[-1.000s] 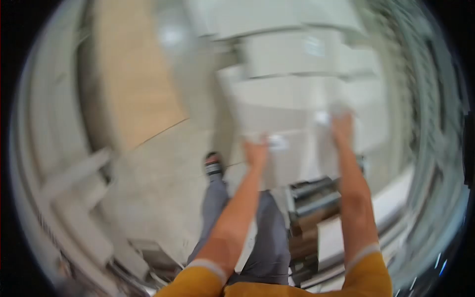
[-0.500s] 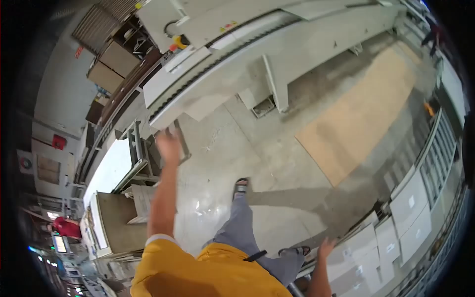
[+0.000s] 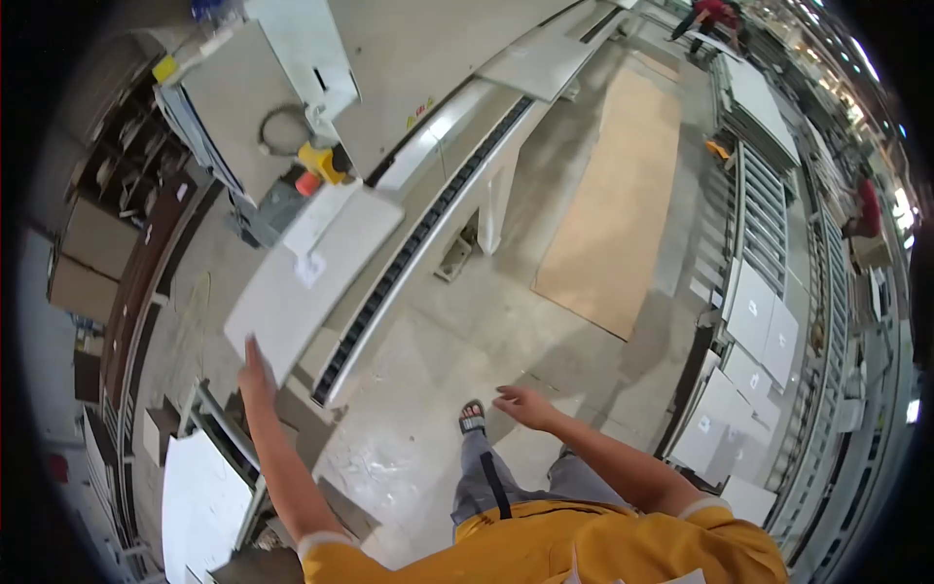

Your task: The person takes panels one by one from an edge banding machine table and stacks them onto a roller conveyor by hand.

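Observation:
A flat white panel (image 3: pixel 321 258) lies on the near end of the large machine, beside its long dark roller strip (image 3: pixel 428 229). My left hand (image 3: pixel 256 378) is at the panel's near end, one digit pointing up over the edge. Its other fingers are hidden, so I cannot make out a grip. My right hand (image 3: pixel 528 407) hangs over the floor in front of me, fingers loosely stretched and holding nothing. A smaller pale piece (image 3: pixel 316 219) sits on top of the panel towards the machine.
A brown sheet (image 3: pixel 613 209) lies on the floor ahead. Roller conveyors (image 3: pixel 761 219) and white boards (image 3: pixel 725 409) line the right. A white-topped stand (image 3: pixel 202 496) is at lower left. Co-workers in red (image 3: pixel 715 15) are far off.
My view has swung left and come closer to the machine. The left hand has reached the white panel's end. My right hand has come forward from the lower right to in front of me.

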A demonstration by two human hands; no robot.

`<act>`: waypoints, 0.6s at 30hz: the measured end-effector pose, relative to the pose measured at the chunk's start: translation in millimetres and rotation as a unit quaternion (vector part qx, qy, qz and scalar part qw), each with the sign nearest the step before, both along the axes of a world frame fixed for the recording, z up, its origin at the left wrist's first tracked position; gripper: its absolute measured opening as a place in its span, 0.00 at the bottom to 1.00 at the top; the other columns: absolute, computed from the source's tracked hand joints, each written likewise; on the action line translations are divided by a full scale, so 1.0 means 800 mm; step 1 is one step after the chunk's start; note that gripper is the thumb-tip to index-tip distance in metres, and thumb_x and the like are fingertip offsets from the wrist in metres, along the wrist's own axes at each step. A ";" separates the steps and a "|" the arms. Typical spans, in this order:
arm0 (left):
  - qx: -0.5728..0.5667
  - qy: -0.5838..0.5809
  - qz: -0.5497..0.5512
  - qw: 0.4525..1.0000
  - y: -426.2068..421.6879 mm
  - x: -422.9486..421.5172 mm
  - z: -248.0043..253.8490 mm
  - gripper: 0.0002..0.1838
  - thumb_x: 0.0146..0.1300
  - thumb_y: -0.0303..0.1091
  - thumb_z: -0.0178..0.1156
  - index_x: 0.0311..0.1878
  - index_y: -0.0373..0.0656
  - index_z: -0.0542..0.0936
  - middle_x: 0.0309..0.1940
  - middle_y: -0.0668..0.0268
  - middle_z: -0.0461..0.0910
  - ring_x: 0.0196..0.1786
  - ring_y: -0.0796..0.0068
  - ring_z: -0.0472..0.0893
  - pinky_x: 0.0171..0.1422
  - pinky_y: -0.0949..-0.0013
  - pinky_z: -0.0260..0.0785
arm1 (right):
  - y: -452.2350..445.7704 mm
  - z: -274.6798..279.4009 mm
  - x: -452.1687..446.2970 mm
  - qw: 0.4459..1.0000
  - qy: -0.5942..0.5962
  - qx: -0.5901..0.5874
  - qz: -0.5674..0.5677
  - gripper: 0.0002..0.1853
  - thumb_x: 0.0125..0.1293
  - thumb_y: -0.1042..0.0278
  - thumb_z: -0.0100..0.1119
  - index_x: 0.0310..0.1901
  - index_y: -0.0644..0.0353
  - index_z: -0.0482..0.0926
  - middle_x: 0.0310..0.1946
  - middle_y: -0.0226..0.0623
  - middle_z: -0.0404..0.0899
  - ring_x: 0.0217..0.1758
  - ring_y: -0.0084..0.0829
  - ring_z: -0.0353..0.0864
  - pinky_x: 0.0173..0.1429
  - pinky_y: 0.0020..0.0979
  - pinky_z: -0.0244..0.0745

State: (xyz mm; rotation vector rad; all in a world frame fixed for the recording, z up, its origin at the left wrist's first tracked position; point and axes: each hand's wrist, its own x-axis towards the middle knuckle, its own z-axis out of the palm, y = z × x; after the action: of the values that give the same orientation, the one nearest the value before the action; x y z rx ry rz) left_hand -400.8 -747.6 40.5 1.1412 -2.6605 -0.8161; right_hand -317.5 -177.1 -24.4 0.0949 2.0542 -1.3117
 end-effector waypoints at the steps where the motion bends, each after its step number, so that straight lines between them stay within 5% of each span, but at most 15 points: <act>1: 0.063 0.035 0.033 0.997 0.012 0.040 0.028 0.46 0.61 0.72 0.49 0.54 0.28 0.76 0.37 0.44 0.80 0.42 0.54 0.78 0.52 0.54 0.68 | -0.027 0.013 -0.017 1.000 -0.006 -0.027 0.008 0.31 0.66 0.45 0.58 0.61 0.64 0.74 0.49 0.48 0.83 0.51 0.38 0.83 0.55 0.33 0.76; 4: 0.183 0.159 0.128 0.962 0.051 0.176 0.096 0.44 0.64 0.65 0.52 0.53 0.21 0.75 0.42 0.51 0.81 0.45 0.59 0.78 0.54 0.61 0.69 | -0.094 0.037 -0.045 0.979 -0.037 -0.200 0.007 0.36 0.67 0.40 0.55 0.63 0.65 0.70 0.49 0.45 0.82 0.47 0.37 0.84 0.52 0.34 0.77; 7: 0.219 0.153 0.083 0.960 0.065 0.305 0.140 0.35 0.68 0.55 0.53 0.55 0.24 0.75 0.46 0.52 0.80 0.46 0.63 0.78 0.52 0.63 0.71 | -0.125 0.115 -0.071 0.935 -0.150 -0.318 -0.042 0.40 0.68 0.37 0.52 0.67 0.65 0.65 0.50 0.42 0.80 0.43 0.37 0.83 0.51 0.35 0.78; 8: 0.224 0.147 0.074 0.961 0.082 0.293 0.148 0.34 0.69 0.55 0.53 0.54 0.24 0.75 0.46 0.52 0.80 0.46 0.63 0.78 0.52 0.63 0.71 | -0.123 0.124 -0.082 0.931 -0.143 -0.328 -0.065 0.40 0.68 0.37 0.52 0.67 0.65 0.65 0.50 0.42 0.80 0.43 0.37 0.83 0.51 0.35 0.78; 10: 0.233 0.132 0.056 0.962 0.129 0.258 0.159 0.34 0.69 0.54 0.53 0.54 0.24 0.75 0.46 0.52 0.80 0.46 0.63 0.78 0.52 0.63 0.71 | -0.100 0.132 -0.082 0.833 -0.310 -0.457 -0.025 0.41 0.68 0.35 0.51 0.70 0.61 0.61 0.52 0.43 0.78 0.46 0.36 0.81 0.52 0.38 0.77; 12: 0.247 0.113 0.022 0.962 0.187 0.217 0.162 0.33 0.69 0.53 0.53 0.54 0.24 0.75 0.46 0.52 0.80 0.46 0.64 0.78 0.52 0.62 0.72 | -0.046 0.151 -0.078 0.828 -0.303 -0.468 -0.063 0.37 0.72 0.36 0.45 0.69 0.61 0.62 0.48 0.38 0.78 0.41 0.30 0.80 0.50 0.33 0.78; 13: 0.257 0.104 -0.001 0.961 0.214 0.199 0.161 0.33 0.69 0.53 0.53 0.54 0.24 0.75 0.46 0.52 0.80 0.46 0.64 0.78 0.53 0.62 0.72 | -0.011 0.144 -0.070 0.897 -0.006 -0.438 0.052 0.37 0.72 0.36 0.45 0.69 0.61 0.63 0.48 0.37 0.79 0.41 0.28 0.80 0.50 0.30 0.77; 15: 0.278 0.079 -0.054 0.956 0.271 0.159 0.160 0.32 0.69 0.53 0.53 0.54 0.24 0.76 0.46 0.53 0.80 0.46 0.64 0.78 0.53 0.62 0.72 | 0.052 0.151 -0.056 0.905 0.072 -0.419 0.014 0.35 0.72 0.38 0.47 0.66 0.63 0.67 0.45 0.33 0.79 0.38 0.25 0.78 0.48 0.26 0.76; 16: 0.291 0.067 -0.084 0.951 0.302 0.138 0.159 0.32 0.70 0.52 0.53 0.54 0.24 0.76 0.46 0.53 0.80 0.46 0.64 0.78 0.53 0.62 0.72 | 0.085 0.169 -0.050 0.849 -0.131 -0.494 -0.134 0.34 0.72 0.40 0.48 0.64 0.64 0.69 0.42 0.31 0.79 0.36 0.24 0.77 0.45 0.25 0.75; 18: 0.315 0.046 -0.150 0.936 0.371 0.089 0.155 0.31 0.70 0.52 0.53 0.53 0.24 0.76 0.46 0.53 0.80 0.46 0.64 0.78 0.53 0.62 0.72 | 0.182 0.188 -0.026 0.903 -0.036 -0.370 -0.216 0.30 0.70 0.39 0.50 0.50 0.65 0.76 0.37 0.30 0.79 0.34 0.27 0.76 0.41 0.31 0.74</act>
State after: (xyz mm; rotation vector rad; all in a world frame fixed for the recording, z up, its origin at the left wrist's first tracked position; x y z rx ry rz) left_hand -329.4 -450.4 164.4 0.7526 -2.5896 -1.8215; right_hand -338.6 -31.7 125.8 0.2598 1.3856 -2.2440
